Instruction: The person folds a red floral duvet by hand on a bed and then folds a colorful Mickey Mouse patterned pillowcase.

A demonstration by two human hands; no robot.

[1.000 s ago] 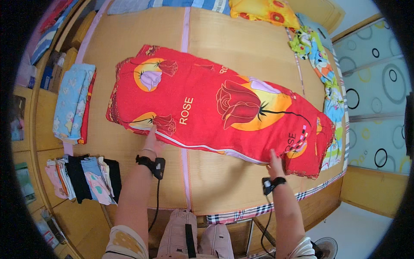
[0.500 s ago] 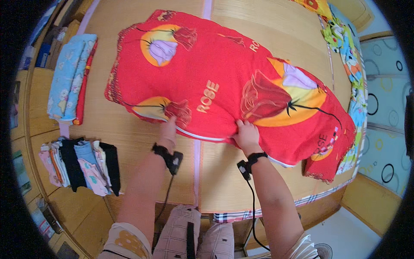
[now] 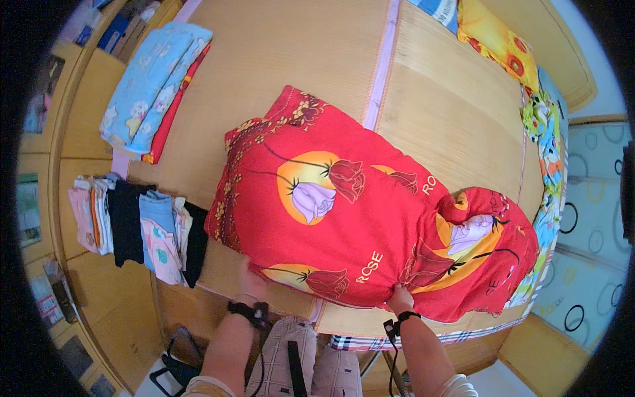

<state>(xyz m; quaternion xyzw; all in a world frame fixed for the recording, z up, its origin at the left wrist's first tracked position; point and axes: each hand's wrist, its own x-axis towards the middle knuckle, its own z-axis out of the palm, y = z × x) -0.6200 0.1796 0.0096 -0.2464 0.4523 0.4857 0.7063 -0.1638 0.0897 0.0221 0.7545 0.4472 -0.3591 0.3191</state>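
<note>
A red quilt (image 3: 331, 205) printed with large purple and dark red roses lies in front of me on a flat tan mat (image 3: 456, 99). Its right part is bunched into a rounded heap, while the left end has a patterned border. My right hand (image 3: 400, 301) is closed on the quilt's near edge, and the fabric gathers in creases around it. Beside the near left edge of the quilt is my left hand (image 3: 251, 284), smeared by motion, so its fingers and any grip on the cloth cannot be made out. Both wrists wear black straps with cables.
Left of the quilt lie a folded light blue blanket (image 3: 149, 92), a folded red cloth (image 3: 175, 109) and a row of folded clothes (image 3: 159, 228). An orange pillow (image 3: 496, 43) is at the far right. Crumpled colourful bedding (image 3: 549, 159) lines the right edge. Wooden cabinets (image 3: 86, 145) flank the left.
The quilt has come nearer to me, and its right part is more bunched. Both hands have moved toward my body with its near edge. My view has also shifted.
</note>
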